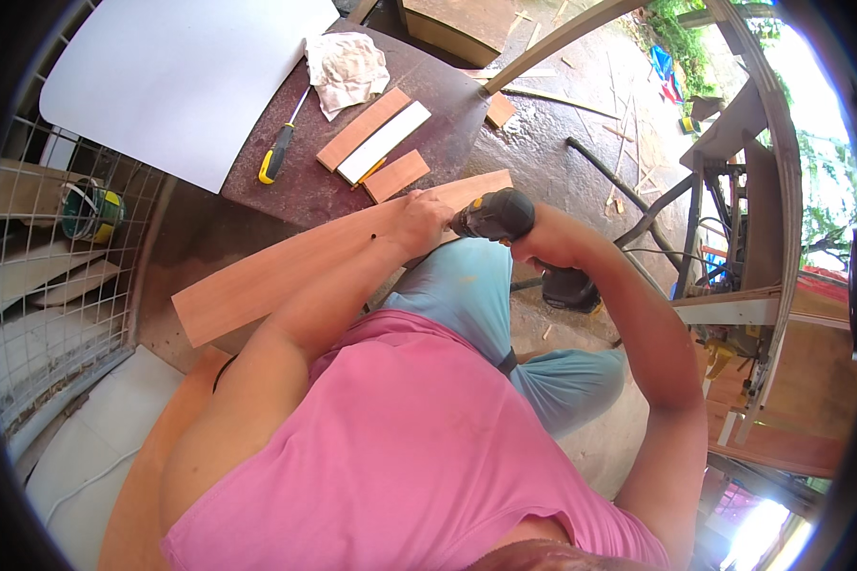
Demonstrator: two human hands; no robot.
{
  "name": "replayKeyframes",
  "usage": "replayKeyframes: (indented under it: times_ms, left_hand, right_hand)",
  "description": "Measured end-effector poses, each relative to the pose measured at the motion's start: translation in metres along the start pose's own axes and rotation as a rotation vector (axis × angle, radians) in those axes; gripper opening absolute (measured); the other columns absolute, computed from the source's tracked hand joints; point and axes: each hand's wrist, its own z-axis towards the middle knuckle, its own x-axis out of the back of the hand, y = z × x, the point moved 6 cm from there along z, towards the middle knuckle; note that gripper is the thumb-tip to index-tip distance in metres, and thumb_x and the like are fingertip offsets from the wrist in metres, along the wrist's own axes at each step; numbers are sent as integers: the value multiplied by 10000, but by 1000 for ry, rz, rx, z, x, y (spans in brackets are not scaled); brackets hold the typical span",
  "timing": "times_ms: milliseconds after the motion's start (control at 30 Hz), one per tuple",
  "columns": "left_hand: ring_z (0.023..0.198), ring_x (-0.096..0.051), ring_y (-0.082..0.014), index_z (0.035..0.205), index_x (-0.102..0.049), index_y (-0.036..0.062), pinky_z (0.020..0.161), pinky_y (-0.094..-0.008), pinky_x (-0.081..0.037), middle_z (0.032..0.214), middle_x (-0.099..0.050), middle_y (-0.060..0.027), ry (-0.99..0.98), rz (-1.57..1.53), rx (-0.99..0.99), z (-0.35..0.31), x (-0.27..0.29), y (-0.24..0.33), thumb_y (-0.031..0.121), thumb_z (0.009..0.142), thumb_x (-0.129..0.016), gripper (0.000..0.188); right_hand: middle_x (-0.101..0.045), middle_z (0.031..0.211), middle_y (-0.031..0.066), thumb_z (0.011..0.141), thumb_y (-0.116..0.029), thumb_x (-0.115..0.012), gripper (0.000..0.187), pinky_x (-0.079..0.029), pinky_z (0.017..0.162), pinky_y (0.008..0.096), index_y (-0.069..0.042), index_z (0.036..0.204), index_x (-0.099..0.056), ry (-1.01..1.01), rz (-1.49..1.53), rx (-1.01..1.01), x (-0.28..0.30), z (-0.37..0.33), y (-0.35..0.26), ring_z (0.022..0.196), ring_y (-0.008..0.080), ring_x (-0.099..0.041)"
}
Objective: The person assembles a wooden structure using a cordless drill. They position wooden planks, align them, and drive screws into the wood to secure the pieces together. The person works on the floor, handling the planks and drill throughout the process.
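In the head view, you seem to be at a drilling or driving step: the cordless drill (500,215) points in beside your left hand (423,219), over the wooden board (276,266) slanting between your knee and the worktop (290,195). The next move likely calls for a steady board and straight drill (its tip is hidden). Your right hand (548,238) wraps the drill's grip, elbow bent outward; your left rests on the board, though what its fingers pinch I cannot tell.
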Motion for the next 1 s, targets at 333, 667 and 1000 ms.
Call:
replayKeyframes:
  times_ms: [333,667,1000]
  left_hand:
    - [972,-585,-242,738,-653,144,910,-392,-378,817,-678,-17,-7,18,-16,-2,1,2,99,795,-558,120]
    - [1029,-573,-247,800,-675,140,925,-393,-373,891,-659,-24,-13,47,-34,-1,-1,0,100,801,-578,106]
    - [1106,-573,-232,1006,-712,138,941,-384,-377,1010,-641,-46,-18,-62,37,2,4,-1,3,765,-581,305]
  right_hand:
    - [-596,629,71,652,-116,-660,214,-451,500,310,15,821,-651,45,2,-30,-3,-4,6,527,161,-576]
    - [-574,608,58,669,-89,-648,227,-431,459,299,12,872,-643,40,105,-8,-4,-6,8,493,147,-556]
    - [-561,593,56,671,-72,-640,277,-416,445,307,17,934,-649,21,136,29,-5,-1,12,477,150,-544]
